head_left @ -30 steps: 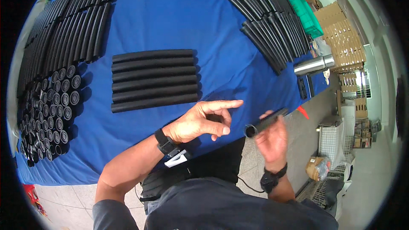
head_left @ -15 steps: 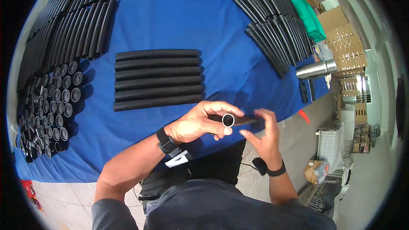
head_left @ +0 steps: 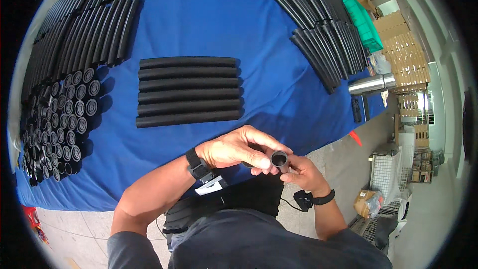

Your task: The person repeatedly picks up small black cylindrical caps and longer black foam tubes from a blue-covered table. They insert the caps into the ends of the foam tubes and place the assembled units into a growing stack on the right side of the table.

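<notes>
left hand [head_left: 234, 149] curled over black tube [head_left: 278, 159], fingertips pinching its rim | right hand [head_left: 301, 173] gripping it from below | tube's at table [head_left: 209, 15] edge, open end up | imo keep both grips snug, tube steady

Work table [head_left: 209, 15] covered with a blue cloth, seen from above. Centre: a row of six black foam tubes [head_left: 188, 91] lying side by side, lengthwise left to right, touching one another. Left edge: a stack of short black tubes [head_left: 57, 124] with open ends facing up. Upper left: long black tubes [head_left: 89, 25] laid in parallel ranks. Upper right: two overlapping fans of thin black tubes [head_left: 323, 35]. Right edge: a green crate [head_left: 366, 22], a steel flask [head_left: 371, 83] on its side, and a small black object [head_left: 356, 109] just below it.
</notes>
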Action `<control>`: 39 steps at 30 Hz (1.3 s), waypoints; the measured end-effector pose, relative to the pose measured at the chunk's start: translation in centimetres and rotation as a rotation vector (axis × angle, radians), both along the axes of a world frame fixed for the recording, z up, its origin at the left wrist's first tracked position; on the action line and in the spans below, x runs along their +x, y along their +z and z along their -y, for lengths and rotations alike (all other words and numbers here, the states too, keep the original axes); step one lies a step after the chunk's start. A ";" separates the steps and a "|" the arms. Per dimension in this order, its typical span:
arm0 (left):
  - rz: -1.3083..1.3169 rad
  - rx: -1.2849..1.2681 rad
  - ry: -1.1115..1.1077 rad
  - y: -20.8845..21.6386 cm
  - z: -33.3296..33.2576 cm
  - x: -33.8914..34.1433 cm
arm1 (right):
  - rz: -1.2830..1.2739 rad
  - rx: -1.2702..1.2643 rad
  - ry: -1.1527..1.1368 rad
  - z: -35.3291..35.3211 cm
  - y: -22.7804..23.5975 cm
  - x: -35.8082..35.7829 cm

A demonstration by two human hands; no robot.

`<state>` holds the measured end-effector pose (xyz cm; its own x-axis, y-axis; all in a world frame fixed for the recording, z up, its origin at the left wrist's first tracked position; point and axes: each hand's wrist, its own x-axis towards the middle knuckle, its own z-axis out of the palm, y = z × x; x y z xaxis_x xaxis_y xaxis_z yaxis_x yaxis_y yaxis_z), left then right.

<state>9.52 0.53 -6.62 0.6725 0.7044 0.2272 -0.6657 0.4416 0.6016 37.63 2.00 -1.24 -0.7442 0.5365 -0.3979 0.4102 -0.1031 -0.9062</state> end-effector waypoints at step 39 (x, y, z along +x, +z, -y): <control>0.277 -0.633 0.627 0.7 9.9 0.2 | -0.389 -0.312 -0.187 6.0 -1.8 0.2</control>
